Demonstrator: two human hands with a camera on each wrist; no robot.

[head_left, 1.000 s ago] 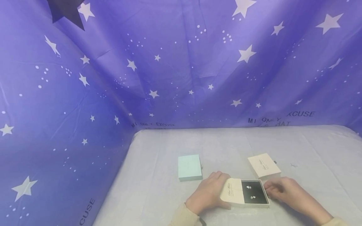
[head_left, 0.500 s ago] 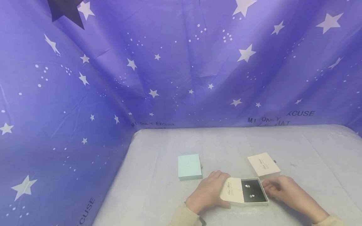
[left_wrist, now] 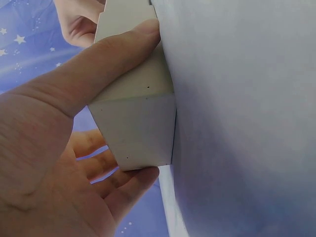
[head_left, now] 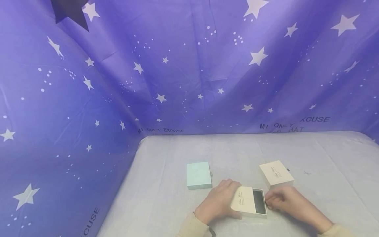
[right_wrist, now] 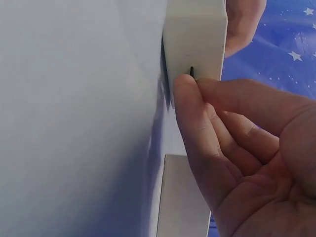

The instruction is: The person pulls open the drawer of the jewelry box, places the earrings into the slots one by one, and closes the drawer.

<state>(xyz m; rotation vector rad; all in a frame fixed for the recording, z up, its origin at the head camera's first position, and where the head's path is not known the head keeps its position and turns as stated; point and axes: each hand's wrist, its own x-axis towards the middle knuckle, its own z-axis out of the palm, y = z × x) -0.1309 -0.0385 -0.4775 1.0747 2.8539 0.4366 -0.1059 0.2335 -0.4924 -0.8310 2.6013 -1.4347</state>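
Observation:
On the table lies a cream jewelry box (head_left: 245, 200) with dark script on its sleeve. Its drawer (head_left: 260, 201) sticks out partway to the right, showing a strip of black lining. My left hand (head_left: 219, 201) grips the sleeve's left end, thumb along the near side and fingers at the far side, as the left wrist view shows. At the drawer's right end, my right hand (head_left: 285, 200) pinches a small dark pull tab (right_wrist: 192, 72) between thumb and index finger. The earrings seen earlier in the drawer are hidden under the sleeve.
A mint-green box (head_left: 199, 175) lies to the left behind my left hand. Another cream box (head_left: 277, 173) with script and a dark tab sits just behind my right hand. The grey-white cloth-covered table (head_left: 165, 154) meets a purple star-printed curtain (head_left: 189, 72) at the back and left.
The drawer has slid left into the sleeve, and my right hand has moved left with it. The earrings have gone out of sight. My left hand stays in place.

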